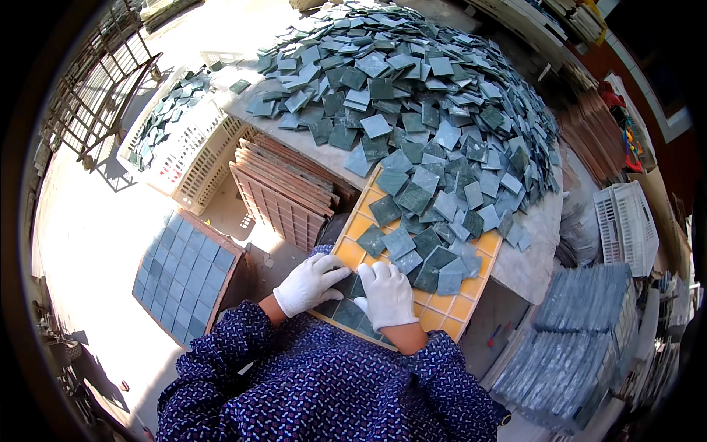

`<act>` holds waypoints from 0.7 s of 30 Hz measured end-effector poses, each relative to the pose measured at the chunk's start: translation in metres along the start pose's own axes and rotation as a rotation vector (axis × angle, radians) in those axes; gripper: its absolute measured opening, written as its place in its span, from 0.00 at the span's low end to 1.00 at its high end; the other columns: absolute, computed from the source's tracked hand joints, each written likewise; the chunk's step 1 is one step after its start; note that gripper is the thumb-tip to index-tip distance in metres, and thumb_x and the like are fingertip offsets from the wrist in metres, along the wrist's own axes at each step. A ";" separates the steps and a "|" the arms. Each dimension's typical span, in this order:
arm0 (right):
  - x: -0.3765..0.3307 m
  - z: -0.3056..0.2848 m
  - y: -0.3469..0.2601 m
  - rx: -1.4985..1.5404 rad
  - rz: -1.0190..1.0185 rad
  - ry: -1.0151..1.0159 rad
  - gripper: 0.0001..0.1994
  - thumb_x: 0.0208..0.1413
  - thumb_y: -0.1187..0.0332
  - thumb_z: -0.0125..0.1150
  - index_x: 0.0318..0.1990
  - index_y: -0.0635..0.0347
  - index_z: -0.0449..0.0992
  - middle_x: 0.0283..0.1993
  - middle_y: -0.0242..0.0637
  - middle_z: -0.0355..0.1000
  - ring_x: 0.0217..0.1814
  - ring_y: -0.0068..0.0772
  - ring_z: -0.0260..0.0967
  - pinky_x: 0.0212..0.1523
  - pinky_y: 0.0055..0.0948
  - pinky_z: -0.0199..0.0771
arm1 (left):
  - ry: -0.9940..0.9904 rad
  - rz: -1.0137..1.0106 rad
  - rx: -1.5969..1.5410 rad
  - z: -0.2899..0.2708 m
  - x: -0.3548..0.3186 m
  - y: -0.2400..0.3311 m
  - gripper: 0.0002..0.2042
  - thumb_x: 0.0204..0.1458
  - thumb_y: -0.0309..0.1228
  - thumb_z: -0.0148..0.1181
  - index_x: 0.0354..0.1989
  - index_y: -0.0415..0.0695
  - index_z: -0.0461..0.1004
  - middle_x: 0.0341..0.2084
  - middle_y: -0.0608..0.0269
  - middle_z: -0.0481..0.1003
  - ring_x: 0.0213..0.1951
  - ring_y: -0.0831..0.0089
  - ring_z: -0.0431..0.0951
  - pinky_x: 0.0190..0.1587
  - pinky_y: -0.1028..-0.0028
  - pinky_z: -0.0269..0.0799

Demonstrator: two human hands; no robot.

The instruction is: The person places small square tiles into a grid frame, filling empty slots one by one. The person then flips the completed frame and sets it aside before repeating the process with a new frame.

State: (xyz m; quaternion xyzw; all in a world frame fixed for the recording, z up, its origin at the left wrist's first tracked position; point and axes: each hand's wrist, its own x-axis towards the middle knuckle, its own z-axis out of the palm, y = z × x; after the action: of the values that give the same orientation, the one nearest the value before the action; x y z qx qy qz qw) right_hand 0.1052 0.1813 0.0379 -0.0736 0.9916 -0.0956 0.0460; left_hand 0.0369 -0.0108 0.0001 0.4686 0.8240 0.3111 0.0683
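Both gloved hands press flat on green tiles (346, 313) in the near corner of the yellow grid tray (442, 303). Left hand (313, 283) and right hand (387, 295) grip nothing. Loose tiles (434, 254) lie just beyond, nearer the right hand.

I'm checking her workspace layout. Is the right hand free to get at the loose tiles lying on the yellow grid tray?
Probably yes: the right hand rests on the yellow grid tray, and the loose tiles lie just beyond its fingers with nothing between.
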 end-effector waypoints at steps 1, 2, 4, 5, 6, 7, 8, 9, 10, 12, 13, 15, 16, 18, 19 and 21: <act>-0.003 0.002 0.002 0.021 0.006 0.038 0.31 0.35 0.58 0.75 0.48 0.53 0.67 0.41 0.36 0.65 0.46 0.40 0.67 0.43 0.35 0.71 | -0.003 -0.024 0.013 -0.002 -0.001 0.002 0.26 0.42 0.35 0.68 0.52 0.45 0.71 0.46 0.58 0.69 0.48 0.57 0.69 0.52 0.61 0.68; -0.005 0.006 0.003 0.042 0.013 0.075 0.30 0.35 0.57 0.75 0.47 0.53 0.68 0.40 0.35 0.65 0.45 0.39 0.67 0.42 0.34 0.72 | -0.007 -0.048 0.026 -0.005 -0.003 0.003 0.26 0.42 0.34 0.68 0.52 0.45 0.71 0.46 0.58 0.69 0.49 0.57 0.69 0.52 0.61 0.68; -0.012 0.014 0.006 0.100 0.028 0.108 0.29 0.36 0.57 0.74 0.48 0.53 0.70 0.41 0.36 0.65 0.45 0.40 0.67 0.43 0.35 0.71 | -0.029 -0.094 0.062 -0.017 -0.005 0.004 0.25 0.41 0.34 0.68 0.52 0.45 0.71 0.47 0.56 0.68 0.50 0.55 0.69 0.53 0.61 0.68; -0.017 0.017 0.009 0.136 0.039 0.103 0.29 0.37 0.57 0.74 0.49 0.54 0.70 0.42 0.37 0.65 0.45 0.42 0.66 0.45 0.37 0.70 | -0.032 -0.058 0.088 -0.020 -0.003 0.005 0.26 0.41 0.33 0.67 0.52 0.45 0.71 0.47 0.57 0.68 0.51 0.55 0.69 0.54 0.61 0.68; -0.019 0.019 0.009 0.177 0.048 0.099 0.29 0.38 0.58 0.74 0.50 0.55 0.71 0.42 0.39 0.65 0.46 0.45 0.66 0.46 0.39 0.70 | -0.037 -0.025 0.118 -0.024 -0.002 0.007 0.26 0.40 0.33 0.67 0.52 0.45 0.70 0.48 0.57 0.68 0.51 0.55 0.68 0.54 0.62 0.68; -0.021 0.021 0.008 0.189 0.034 0.111 0.28 0.39 0.59 0.73 0.50 0.55 0.72 0.43 0.39 0.65 0.46 0.45 0.65 0.47 0.39 0.70 | -0.041 0.007 0.148 -0.026 -0.001 0.007 0.26 0.40 0.33 0.67 0.52 0.44 0.70 0.48 0.57 0.67 0.52 0.55 0.68 0.54 0.63 0.68; -0.022 0.022 0.006 0.201 0.020 0.123 0.28 0.39 0.59 0.73 0.50 0.56 0.73 0.43 0.39 0.65 0.46 0.45 0.65 0.47 0.39 0.70 | -0.052 0.027 0.154 -0.027 0.000 0.006 0.26 0.39 0.33 0.67 0.51 0.44 0.70 0.47 0.57 0.67 0.52 0.56 0.68 0.54 0.63 0.67; -0.023 0.022 0.006 0.210 0.008 0.138 0.27 0.40 0.60 0.73 0.50 0.56 0.74 0.44 0.39 0.65 0.46 0.46 0.65 0.47 0.39 0.69 | -0.060 0.052 0.160 -0.028 0.003 0.006 0.26 0.39 0.33 0.68 0.51 0.45 0.70 0.47 0.57 0.68 0.52 0.56 0.68 0.55 0.63 0.67; -0.022 0.023 0.006 0.230 -0.011 0.134 0.27 0.40 0.60 0.73 0.50 0.57 0.74 0.44 0.39 0.66 0.47 0.46 0.65 0.47 0.39 0.69 | -0.069 0.078 0.167 -0.029 0.006 0.006 0.27 0.38 0.33 0.68 0.51 0.45 0.70 0.47 0.57 0.68 0.52 0.56 0.67 0.55 0.62 0.67; -0.017 0.026 0.010 0.269 -0.046 0.121 0.27 0.41 0.61 0.72 0.50 0.57 0.74 0.44 0.40 0.66 0.47 0.46 0.65 0.48 0.40 0.69 | -0.095 0.097 0.172 -0.027 0.011 0.006 0.27 0.38 0.32 0.68 0.51 0.45 0.70 0.46 0.58 0.68 0.52 0.56 0.67 0.55 0.62 0.67; -0.016 0.025 0.011 0.286 -0.062 0.116 0.27 0.41 0.61 0.72 0.51 0.58 0.74 0.44 0.40 0.67 0.48 0.46 0.66 0.48 0.40 0.69 | -0.114 0.090 0.172 -0.025 0.014 0.006 0.27 0.38 0.32 0.68 0.51 0.46 0.70 0.46 0.58 0.68 0.52 0.56 0.67 0.55 0.62 0.67; -0.014 0.023 0.015 0.317 -0.094 0.109 0.27 0.42 0.61 0.71 0.52 0.59 0.73 0.43 0.41 0.68 0.48 0.46 0.66 0.49 0.40 0.69 | -0.151 0.080 0.201 -0.023 0.018 0.007 0.27 0.37 0.32 0.68 0.51 0.46 0.70 0.46 0.58 0.67 0.52 0.56 0.67 0.55 0.62 0.67; -0.015 0.022 0.018 0.311 -0.099 0.164 0.27 0.43 0.60 0.71 0.52 0.59 0.73 0.44 0.41 0.68 0.48 0.46 0.66 0.49 0.40 0.69 | -0.169 0.075 0.229 -0.026 0.016 0.009 0.27 0.37 0.32 0.68 0.51 0.46 0.70 0.46 0.59 0.67 0.53 0.56 0.67 0.55 0.62 0.67; -0.018 0.019 0.027 0.304 -0.114 0.269 0.27 0.44 0.58 0.69 0.52 0.59 0.72 0.45 0.42 0.69 0.48 0.45 0.67 0.48 0.40 0.70 | -0.201 0.054 0.257 -0.031 0.014 0.012 0.27 0.38 0.32 0.69 0.51 0.47 0.71 0.45 0.58 0.67 0.52 0.55 0.67 0.55 0.61 0.67; -0.019 0.016 0.030 0.303 -0.124 0.320 0.27 0.44 0.57 0.69 0.52 0.59 0.72 0.46 0.42 0.70 0.48 0.45 0.67 0.48 0.40 0.71 | -0.191 0.047 0.239 -0.030 0.014 0.011 0.27 0.38 0.32 0.69 0.51 0.47 0.72 0.45 0.58 0.67 0.52 0.56 0.67 0.54 0.62 0.66; -0.007 0.006 0.038 0.211 0.027 0.380 0.28 0.45 0.57 0.69 0.52 0.60 0.70 0.48 0.41 0.70 0.49 0.44 0.68 0.47 0.39 0.72 | -0.175 0.025 0.208 -0.028 0.012 0.010 0.26 0.37 0.33 0.70 0.50 0.48 0.73 0.45 0.58 0.67 0.50 0.57 0.67 0.54 0.62 0.64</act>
State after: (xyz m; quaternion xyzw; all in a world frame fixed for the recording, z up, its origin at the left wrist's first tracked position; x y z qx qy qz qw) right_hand 0.1078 0.2185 0.0251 -0.0358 0.9679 -0.2102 -0.1332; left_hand 0.0264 -0.0102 0.0302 0.5088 0.8367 0.1830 0.0870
